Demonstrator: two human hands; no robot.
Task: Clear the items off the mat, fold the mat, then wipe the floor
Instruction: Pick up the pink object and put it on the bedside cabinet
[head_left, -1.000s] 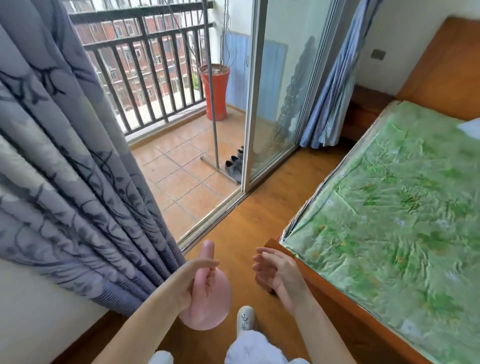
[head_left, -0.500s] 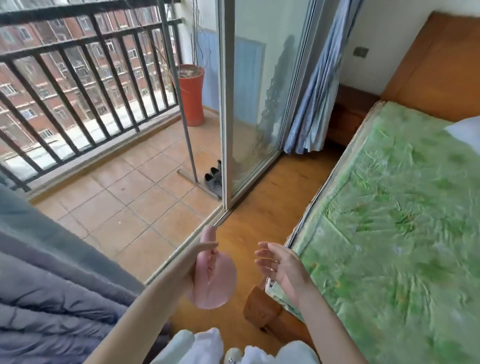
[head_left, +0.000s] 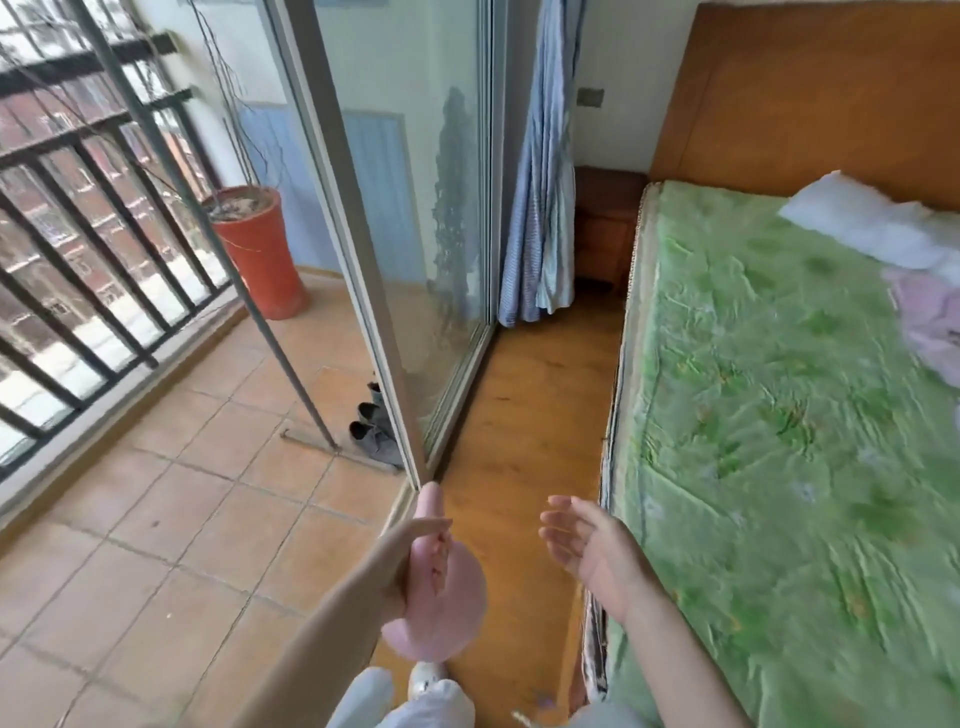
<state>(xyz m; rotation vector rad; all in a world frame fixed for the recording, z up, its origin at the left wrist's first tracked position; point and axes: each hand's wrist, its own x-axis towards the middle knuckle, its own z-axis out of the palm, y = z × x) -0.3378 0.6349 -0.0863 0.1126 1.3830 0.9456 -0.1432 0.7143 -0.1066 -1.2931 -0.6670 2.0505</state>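
My left hand (head_left: 415, 564) grips a pink round paddle-shaped object (head_left: 452, 608) by its handle, which points up, in front of my legs at the bottom centre. Beside it my right hand (head_left: 592, 545) hangs open with fingers spread, holding nothing, just left of the bed's edge. A green patterned mat (head_left: 779, 441) covers the bed on the right. At its far end lie a white pillow (head_left: 862, 228) and a pink cloth (head_left: 930, 317). The wooden floor strip (head_left: 524, 441) runs between the bed and the glass door.
A sliding glass door (head_left: 415, 208) stands ahead, with a tiled balcony (head_left: 171, 519) on its left. On the balcony are an orange plant pot (head_left: 260, 254), dark shoes (head_left: 374, 431), a metal pole (head_left: 208, 234) and a black railing. A blue curtain (head_left: 540, 208) and a wooden nightstand (head_left: 605, 223) stand in the corner.
The view has swung right and forward: the grey curtain on the left has left the frame, and more of the bed, pillow and pink cloth shows. Both hands keep their pose.
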